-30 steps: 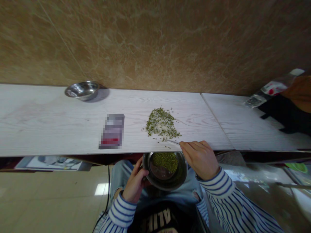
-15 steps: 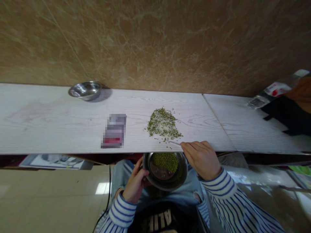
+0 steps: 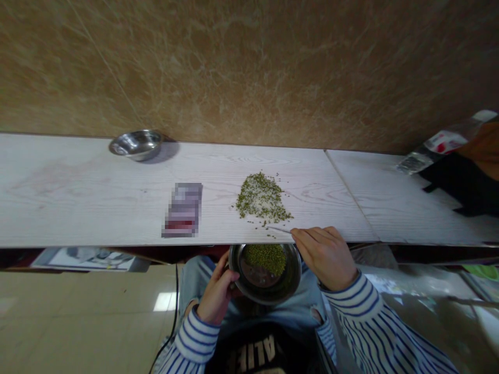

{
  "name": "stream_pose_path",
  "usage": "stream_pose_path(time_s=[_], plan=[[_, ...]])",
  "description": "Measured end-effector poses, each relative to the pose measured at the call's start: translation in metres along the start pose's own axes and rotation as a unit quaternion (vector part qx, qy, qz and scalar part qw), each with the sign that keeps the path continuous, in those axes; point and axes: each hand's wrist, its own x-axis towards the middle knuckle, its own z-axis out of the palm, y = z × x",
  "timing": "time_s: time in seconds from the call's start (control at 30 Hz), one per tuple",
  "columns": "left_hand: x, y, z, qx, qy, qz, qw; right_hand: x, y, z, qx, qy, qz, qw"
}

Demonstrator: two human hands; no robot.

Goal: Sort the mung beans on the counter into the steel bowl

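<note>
Below the table edge, over my lap, my left hand [image 3: 219, 291] grips the left rim of a steel bowl [image 3: 268, 298], thumb on top. Green mung beans [image 3: 267, 258] lie inside, gathered toward the bowl's far side. My right hand [image 3: 325, 255] is closed on a thin silvery tool [image 3: 279, 229], slim and pointed, whose kind I cannot make out. Its tip rests low over the table beside a few stray beans, just in front of a spread of mung beans [image 3: 262, 197]. My palm hides the tool's other end.
A second steel bowl [image 3: 136, 145] stands by the wall at the back left. A blurred-out flat rectangular thing [image 3: 183, 210] lies left of the beans. On the right are a clear bottle [image 3: 444, 143] and a black and brown item [image 3: 468, 174]. The table's front edge runs above my lap.
The view has shifted slightly left, so the table things sit a little further right in it. Both hands keep their hold, and the tool's tip stays near the same stray beans.
</note>
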Motion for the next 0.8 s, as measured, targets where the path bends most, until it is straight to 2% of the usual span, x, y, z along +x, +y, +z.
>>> stream_pose_path(time_s=[0.4,0.8], plan=[[-0.001,0.001,0.0,-0.003,0.001,0.003,1.0,-0.002,-0.002,0.003,0.016,0.0,-0.018,1.0],[0.0,0.001,0.003,-0.005,-0.001,-0.001,1.0,-0.005,-0.024,-0.003,0.023,-0.003,-0.044,0.999]])
